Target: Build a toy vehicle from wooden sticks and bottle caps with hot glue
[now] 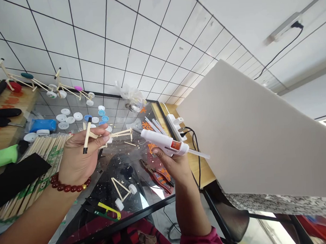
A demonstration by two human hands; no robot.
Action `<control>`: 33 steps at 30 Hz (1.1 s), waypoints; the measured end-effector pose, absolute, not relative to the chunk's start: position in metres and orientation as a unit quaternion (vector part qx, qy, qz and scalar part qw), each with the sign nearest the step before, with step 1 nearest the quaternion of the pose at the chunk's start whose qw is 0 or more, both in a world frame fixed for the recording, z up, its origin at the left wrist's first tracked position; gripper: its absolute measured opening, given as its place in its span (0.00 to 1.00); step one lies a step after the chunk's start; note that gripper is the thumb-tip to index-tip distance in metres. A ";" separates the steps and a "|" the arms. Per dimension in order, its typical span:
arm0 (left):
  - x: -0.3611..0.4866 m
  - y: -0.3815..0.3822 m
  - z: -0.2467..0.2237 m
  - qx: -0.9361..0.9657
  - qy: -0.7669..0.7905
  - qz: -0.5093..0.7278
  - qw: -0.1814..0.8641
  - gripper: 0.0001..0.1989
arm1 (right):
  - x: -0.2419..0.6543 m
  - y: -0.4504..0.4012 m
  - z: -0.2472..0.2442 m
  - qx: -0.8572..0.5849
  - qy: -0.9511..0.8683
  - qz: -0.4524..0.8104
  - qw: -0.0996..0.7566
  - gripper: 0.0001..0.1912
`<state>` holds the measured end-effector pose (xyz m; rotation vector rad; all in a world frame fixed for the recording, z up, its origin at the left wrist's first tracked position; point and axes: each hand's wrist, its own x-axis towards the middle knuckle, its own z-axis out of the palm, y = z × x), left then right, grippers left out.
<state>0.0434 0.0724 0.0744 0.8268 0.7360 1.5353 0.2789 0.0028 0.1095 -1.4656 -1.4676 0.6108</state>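
Observation:
My left hand (80, 157) pinches a small frame of thin wooden sticks (121, 133), which has a crossbar with black ends rising above the fingers. Part of the frame is hidden by those fingers. My right hand (175, 164) is wrapped around a white hot glue gun (160, 140), a clear glue stick (200, 154) jutting from its back. The gun's nozzle points left, close to the frame's far end; whether they touch I cannot tell. Below lies a wooden triangle (120, 190) with white caps at two corners. Pliers with red handles (157, 176) rest under the gun.
Bundled wooden sticks (24, 183) lie at left beside several bottle caps (78, 116). Finished-looking stick tricycles (68, 89) stand along the tiled wall. A yellow-green cutter (109, 211) lies near the glass table's front edge. At right are a power strip (175, 126) and a white panel (250, 138).

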 end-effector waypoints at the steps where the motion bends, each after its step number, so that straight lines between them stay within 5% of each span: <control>1: 0.043 0.072 0.075 0.351 0.316 0.659 0.586 0.10 | 0.280 0.002 0.108 -0.596 -0.599 0.254 0.470 0.14; 33: 0.044 0.078 0.078 0.314 0.349 0.646 0.602 0.15 | 0.283 0.000 0.099 -0.594 -0.575 0.276 0.490 0.16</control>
